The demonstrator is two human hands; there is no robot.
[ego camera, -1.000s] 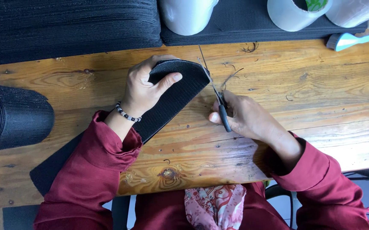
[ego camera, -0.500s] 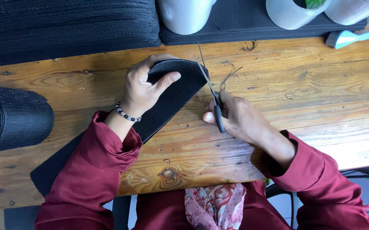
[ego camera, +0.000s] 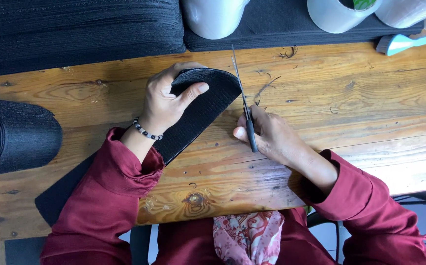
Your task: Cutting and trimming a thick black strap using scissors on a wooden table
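A wide strip of black webbing (ego camera: pixel 208 105) lies diagonally across the wooden table (ego camera: pixel 350 98), its far end cut to a rounded shape. My left hand (ego camera: pixel 166 100) presses down on that end, thumb on top and fingers curled over the edge. In my right hand (ego camera: pixel 272 135) are black-handled scissors (ego camera: pixel 242 98), blades pointing away from me along the right side of the rounded end. A thin black trimming (ego camera: pixel 264 90) lies just right of the blades.
A big roll of black webbing (ego camera: pixel 11 135) rests at the left edge. Stacked black fabric (ego camera: pixel 75 29) fills the back, with white spools (ego camera: pixel 213 17) and a teal-handled tool (ego camera: pixel 407 41) at the back right. Small black offcuts dot the tabletop.
My right hand and the scissors have shifted slightly left, closer to the webbing's rounded edge. The left hand has kept its hold.
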